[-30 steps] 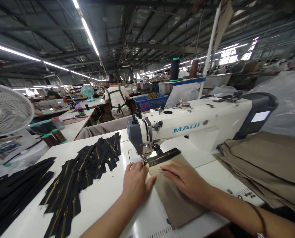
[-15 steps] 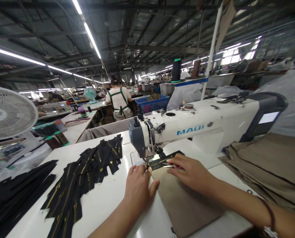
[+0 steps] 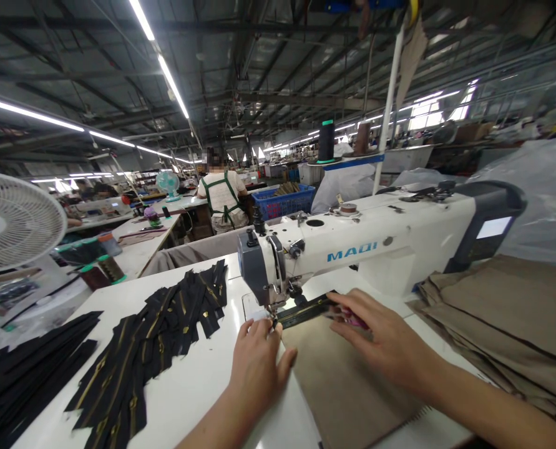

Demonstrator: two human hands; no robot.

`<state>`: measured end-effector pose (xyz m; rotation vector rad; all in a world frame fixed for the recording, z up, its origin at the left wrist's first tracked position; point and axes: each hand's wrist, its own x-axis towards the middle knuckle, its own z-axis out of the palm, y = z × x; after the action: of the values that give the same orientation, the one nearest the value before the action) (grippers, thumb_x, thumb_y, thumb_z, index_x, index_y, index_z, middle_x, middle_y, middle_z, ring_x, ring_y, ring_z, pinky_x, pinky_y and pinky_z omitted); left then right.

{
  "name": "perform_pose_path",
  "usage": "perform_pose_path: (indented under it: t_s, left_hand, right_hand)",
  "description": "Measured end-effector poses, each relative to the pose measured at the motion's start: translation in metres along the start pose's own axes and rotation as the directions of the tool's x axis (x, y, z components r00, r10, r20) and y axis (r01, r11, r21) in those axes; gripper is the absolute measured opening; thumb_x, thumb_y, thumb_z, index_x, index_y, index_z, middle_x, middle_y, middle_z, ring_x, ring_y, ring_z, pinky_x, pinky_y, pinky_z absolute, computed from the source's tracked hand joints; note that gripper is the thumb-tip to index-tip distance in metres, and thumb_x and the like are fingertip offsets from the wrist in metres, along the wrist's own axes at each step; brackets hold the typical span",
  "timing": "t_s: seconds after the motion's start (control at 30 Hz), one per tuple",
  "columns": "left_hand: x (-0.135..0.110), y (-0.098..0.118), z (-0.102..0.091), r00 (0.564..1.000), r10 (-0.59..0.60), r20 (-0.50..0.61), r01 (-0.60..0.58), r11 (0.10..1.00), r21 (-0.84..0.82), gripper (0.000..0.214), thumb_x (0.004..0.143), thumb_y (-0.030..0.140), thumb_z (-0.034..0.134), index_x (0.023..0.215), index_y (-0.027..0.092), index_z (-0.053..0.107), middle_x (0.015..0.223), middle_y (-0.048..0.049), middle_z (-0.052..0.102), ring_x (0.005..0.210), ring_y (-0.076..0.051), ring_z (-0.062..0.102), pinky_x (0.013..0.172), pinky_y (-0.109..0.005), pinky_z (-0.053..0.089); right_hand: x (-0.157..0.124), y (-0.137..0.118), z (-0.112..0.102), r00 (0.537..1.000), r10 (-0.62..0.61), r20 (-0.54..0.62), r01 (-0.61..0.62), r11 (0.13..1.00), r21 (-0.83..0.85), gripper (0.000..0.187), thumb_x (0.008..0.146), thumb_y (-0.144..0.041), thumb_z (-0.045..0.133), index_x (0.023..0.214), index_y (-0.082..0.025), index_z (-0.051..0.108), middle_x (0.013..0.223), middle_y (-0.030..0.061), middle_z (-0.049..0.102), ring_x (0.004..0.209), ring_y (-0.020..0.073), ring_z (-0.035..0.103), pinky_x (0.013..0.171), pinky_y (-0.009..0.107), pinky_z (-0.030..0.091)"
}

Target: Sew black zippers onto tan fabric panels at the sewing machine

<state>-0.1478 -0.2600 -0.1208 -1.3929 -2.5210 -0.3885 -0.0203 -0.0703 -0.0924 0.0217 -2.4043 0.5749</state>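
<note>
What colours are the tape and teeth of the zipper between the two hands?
The zipper has black tape and gold-coloured teeth; the head view shows it best.

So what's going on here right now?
A person is at a white sewing machine. The left hand rests spread by the needle area, at one end of a black zipper lying along the edge of a brown fabric piece. The right hand is at the zipper's other end, holding a partly hidden pink tool. More zippers lie piled to the left.
</note>
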Motion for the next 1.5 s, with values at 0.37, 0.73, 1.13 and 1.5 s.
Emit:
perform_pose_path:
  t_s: [0.37, 0.73, 1.13, 1.5]
  left_hand:
    - [-0.002, -0.001, 0.001, 1.000, 0.010, -0.004, -0.010, 1.000, 0.018, 0.027, 0.082, 0.030, 0.063, 0.104, 0.016, 0.063, 0.102, -0.0100, 0.062, 0.099, -0.026, 0.057, 0.099, -0.046, 0.037]
    - [-0.002, -0.001, 0.002, 1.000, 0.009, -0.029, -0.008, 1.000, 0.027, 0.024, 0.080, 0.032, 0.065, 0.098, 0.016, 0.064, 0.099, -0.0095, 0.062, 0.097, -0.027, 0.058, 0.097, -0.047, 0.038]
    - [-0.001, -0.002, 0.000, 1.000, 0.013, -0.002, -0.013, 1.000, 0.023, 0.027, 0.082, 0.031, 0.062, 0.103, 0.015, 0.064, 0.100, -0.0107, 0.061, 0.098, -0.027, 0.057, 0.097, -0.047, 0.038]
    - [0.001, -0.009, 0.007, 0.992, 0.102, -0.069, -0.097, 0.993, 0.066, 0.027, 0.081, 0.027, 0.060, 0.106, 0.017, 0.063, 0.100, -0.0110, 0.061, 0.094, -0.029, 0.057, 0.087, -0.047, 0.047]
  right_hand:
    - [0.035, -0.031, -0.006, 0.986, -0.125, -0.112, 0.116, 0.990, -0.080, 0.021, 0.096, -0.022, 0.037, 0.105, -0.016, 0.054, 0.094, 0.0089, 0.058, 0.085, 0.0214, 0.058, 0.074, 0.034, 0.048]
    - [0.035, -0.042, 0.007, 0.981, -0.180, -0.072, 0.170, 0.978, -0.120, 0.019, 0.096, -0.022, 0.034, 0.103, -0.017, 0.051, 0.091, 0.0089, 0.058, 0.081, 0.0213, 0.058, 0.071, 0.033, 0.047]
    - [0.023, 0.071, 0.011, 0.914, 0.384, 0.132, -0.370, 0.921, -0.119, 0.024, 0.081, -0.032, 0.046, 0.068, -0.020, 0.062, 0.075, 0.0068, 0.063, 0.072, 0.0229, 0.057, 0.061, 0.029, 0.038]
    - [0.032, 0.085, 0.028, 0.898, 0.403, 0.178, -0.433, 0.882, 0.186, 0.021, 0.074, -0.036, 0.055, 0.074, -0.017, 0.065, 0.067, 0.0014, 0.061, 0.067, 0.0191, 0.058, 0.061, 0.027, 0.044]
